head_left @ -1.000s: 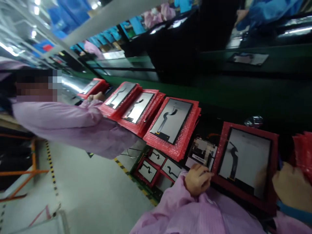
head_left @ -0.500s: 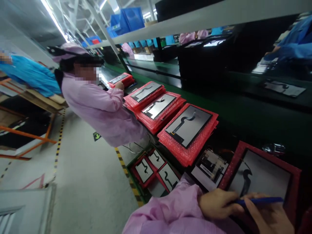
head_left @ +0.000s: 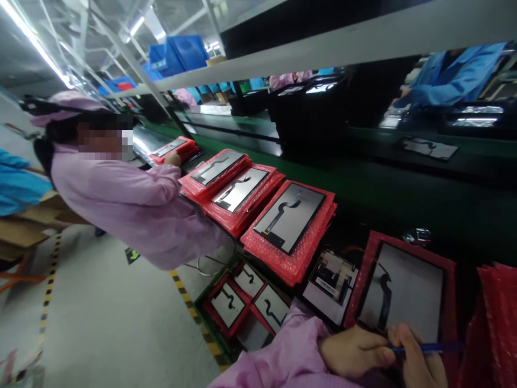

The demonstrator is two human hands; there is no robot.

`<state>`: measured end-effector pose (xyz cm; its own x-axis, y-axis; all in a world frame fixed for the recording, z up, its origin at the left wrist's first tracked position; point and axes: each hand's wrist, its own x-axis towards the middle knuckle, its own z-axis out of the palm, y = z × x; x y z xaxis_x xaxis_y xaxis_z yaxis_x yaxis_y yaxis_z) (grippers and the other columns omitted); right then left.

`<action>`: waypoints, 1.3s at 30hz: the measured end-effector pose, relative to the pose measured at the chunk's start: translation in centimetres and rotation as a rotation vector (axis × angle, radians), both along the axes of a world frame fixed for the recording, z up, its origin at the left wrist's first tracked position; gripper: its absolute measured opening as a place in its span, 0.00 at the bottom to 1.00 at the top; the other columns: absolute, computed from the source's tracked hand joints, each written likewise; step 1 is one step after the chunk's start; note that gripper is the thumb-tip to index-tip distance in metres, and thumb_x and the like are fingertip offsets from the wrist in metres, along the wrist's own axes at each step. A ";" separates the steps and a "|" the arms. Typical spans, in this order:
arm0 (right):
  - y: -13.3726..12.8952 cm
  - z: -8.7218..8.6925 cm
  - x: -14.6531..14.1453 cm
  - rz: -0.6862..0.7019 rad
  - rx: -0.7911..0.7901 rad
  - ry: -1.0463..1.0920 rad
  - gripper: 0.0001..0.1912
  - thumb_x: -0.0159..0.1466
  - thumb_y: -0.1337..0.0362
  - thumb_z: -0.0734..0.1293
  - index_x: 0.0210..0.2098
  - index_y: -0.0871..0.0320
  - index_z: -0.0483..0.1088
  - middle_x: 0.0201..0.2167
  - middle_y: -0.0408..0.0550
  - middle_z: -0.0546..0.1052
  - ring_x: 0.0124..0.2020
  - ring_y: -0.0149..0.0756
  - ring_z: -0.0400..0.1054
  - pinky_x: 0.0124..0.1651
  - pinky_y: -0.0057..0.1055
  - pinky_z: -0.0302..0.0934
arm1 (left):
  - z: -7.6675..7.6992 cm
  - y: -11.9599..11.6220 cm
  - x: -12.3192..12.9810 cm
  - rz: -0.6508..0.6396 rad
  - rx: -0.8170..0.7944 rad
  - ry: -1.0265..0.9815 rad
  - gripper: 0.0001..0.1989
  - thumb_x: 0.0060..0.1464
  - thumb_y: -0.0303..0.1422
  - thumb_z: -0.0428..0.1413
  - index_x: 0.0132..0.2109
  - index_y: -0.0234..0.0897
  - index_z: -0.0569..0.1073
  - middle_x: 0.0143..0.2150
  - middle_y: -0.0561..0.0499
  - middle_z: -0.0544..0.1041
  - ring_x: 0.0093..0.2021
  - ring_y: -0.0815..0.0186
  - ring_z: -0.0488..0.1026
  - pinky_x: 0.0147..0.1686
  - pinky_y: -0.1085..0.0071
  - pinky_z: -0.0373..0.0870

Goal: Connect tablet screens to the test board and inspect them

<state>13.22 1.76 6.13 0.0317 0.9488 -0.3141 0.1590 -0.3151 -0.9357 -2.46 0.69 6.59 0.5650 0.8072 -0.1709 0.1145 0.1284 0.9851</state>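
Observation:
A slim blue pen-like stick [head_left: 434, 348] lies across the bottom right, between my two hands. My left hand [head_left: 355, 349] is closed, its thumb and forefinger pinching the stick's left end. Curled fingers of my right hand [head_left: 420, 358] are closed round the stick's middle. Just beyond both hands, a display panel [head_left: 416, 288] rests grey side up on red bubble wrap [head_left: 449, 280]. A dark curved flex cable [head_left: 385, 296] lies on this panel. Left of it is a small circuit assembly [head_left: 334, 272] on a pale sheet.
Stacks of red bubble-wrap sheets topped with panels [head_left: 288, 215] line the bench to the left. A green crate [head_left: 202, 307] below holds several panels. More red bubble wrap [head_left: 501, 312] stands at right. A co-worker in pink [head_left: 121, 183] sits at the left.
The view has turned right, so the bench things sit further left and red bubble wrap shows at the right edge. My right fingers have curled more closely round the blue stick.

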 end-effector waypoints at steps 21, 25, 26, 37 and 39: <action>0.8 0.6 0.3 -0.086 -0.009 0.262 0.32 0.55 0.35 0.67 0.19 0.57 0.59 0.17 0.40 0.59 0.16 0.26 0.53 0.17 0.25 0.50 | 1.9 1.6 1.7 -0.013 -0.054 -0.131 0.36 0.58 0.65 0.42 0.34 0.31 0.67 0.30 0.51 0.65 0.29 0.73 0.61 0.32 0.75 0.59; 0.6 0.4 0.3 -0.135 -0.010 0.254 0.33 0.55 0.33 0.67 0.19 0.57 0.58 0.18 0.41 0.60 0.16 0.25 0.53 0.17 0.25 0.50 | 1.4 1.5 1.7 -0.027 -0.041 -0.108 0.36 0.60 0.62 0.42 0.36 0.29 0.70 0.31 0.50 0.67 0.31 0.72 0.63 0.33 0.75 0.60; 0.6 0.3 0.4 -0.145 -0.007 0.245 0.34 0.54 0.33 0.67 0.19 0.57 0.58 0.18 0.41 0.60 0.17 0.26 0.54 0.18 0.25 0.50 | 1.3 1.5 1.7 -0.027 -0.040 -0.096 0.36 0.60 0.62 0.43 0.36 0.29 0.71 0.32 0.50 0.67 0.31 0.72 0.63 0.34 0.75 0.60; 0.7 0.6 0.9 -0.111 0.023 0.160 0.33 0.55 0.33 0.66 0.19 0.57 0.58 0.18 0.41 0.61 0.19 0.28 0.56 0.21 0.25 0.54 | 1.1 1.4 1.7 0.000 -0.020 0.011 0.39 0.57 0.64 0.43 0.39 0.28 0.74 0.29 0.53 0.66 0.27 0.74 0.60 0.27 0.77 0.57; 0.7 0.9 0.9 -0.097 0.036 0.146 0.34 0.55 0.32 0.65 0.18 0.57 0.59 0.18 0.42 0.61 0.19 0.28 0.56 0.21 0.25 0.54 | 0.9 1.3 1.6 0.005 -0.010 0.032 0.39 0.57 0.64 0.44 0.39 0.28 0.74 0.29 0.53 0.67 0.27 0.74 0.61 0.27 0.77 0.56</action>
